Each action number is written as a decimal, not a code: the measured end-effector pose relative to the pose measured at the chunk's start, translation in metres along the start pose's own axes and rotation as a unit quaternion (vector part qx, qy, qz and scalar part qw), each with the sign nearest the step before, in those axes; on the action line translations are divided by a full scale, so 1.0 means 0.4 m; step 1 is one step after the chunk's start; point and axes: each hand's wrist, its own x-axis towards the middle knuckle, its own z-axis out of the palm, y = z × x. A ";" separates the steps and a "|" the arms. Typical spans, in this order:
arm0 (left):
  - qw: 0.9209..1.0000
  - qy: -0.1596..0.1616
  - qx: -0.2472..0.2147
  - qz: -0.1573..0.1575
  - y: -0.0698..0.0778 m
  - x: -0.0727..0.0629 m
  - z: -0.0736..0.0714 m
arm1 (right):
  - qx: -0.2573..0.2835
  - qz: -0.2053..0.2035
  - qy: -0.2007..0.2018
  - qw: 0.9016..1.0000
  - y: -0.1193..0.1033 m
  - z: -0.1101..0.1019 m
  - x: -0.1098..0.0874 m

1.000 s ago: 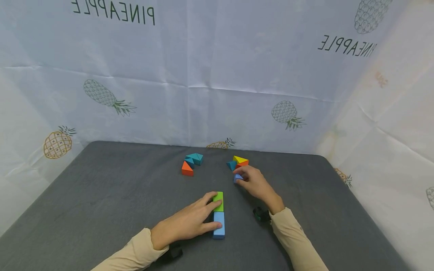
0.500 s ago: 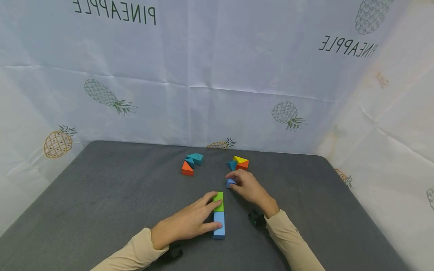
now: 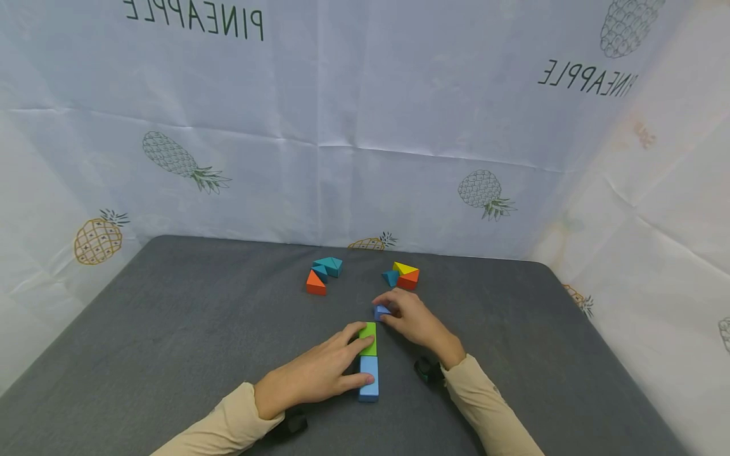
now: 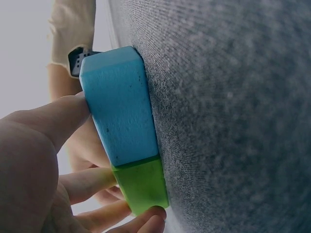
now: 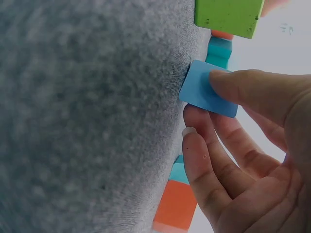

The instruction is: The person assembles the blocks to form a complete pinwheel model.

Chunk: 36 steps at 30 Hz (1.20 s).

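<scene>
In the head view, a light blue rectangular block [image 3: 368, 373] and a green block [image 3: 369, 342] lie end to end on the dark grey table. My left hand [image 3: 316, 373] rests across them, thumb on the light blue block and fingers on the green one; in the left wrist view a fingertip reaches the green block's far end [image 4: 143, 187]. My right hand [image 3: 413, 320] pinches a small blue triangular block [image 3: 381, 312] between thumb and fingers, just beyond the green block's far end. The right wrist view shows the thumb pressed on its flat blue face [image 5: 206, 90], close over the table.
At the back left lie several teal triangular blocks [image 3: 329, 265] and an orange one [image 3: 315, 284]. Back right holds a yellow [image 3: 405, 268], an orange [image 3: 408, 280] and a dark teal triangular block [image 3: 391, 277]. A pineapple-print curtain [image 3: 342, 126] hangs behind the table.
My right hand has carried the small blue block left and nearer, from beside the back right group to just beyond the green block. The left hand has stayed put.
</scene>
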 end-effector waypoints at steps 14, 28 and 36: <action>1.000 -0.002 -0.001 -0.002 0.002 -0.001 -0.002 | 0.030 0.007 -0.007 0.999 0.005 -0.002 0.004; 1.000 -0.001 0.002 0.000 0.002 -0.001 -0.001 | 0.049 0.004 -0.008 0.999 -0.001 0.007 0.005; 1.000 0.000 0.005 0.003 0.001 -0.001 -0.001 | 0.063 0.003 -0.025 0.998 -0.006 0.009 0.005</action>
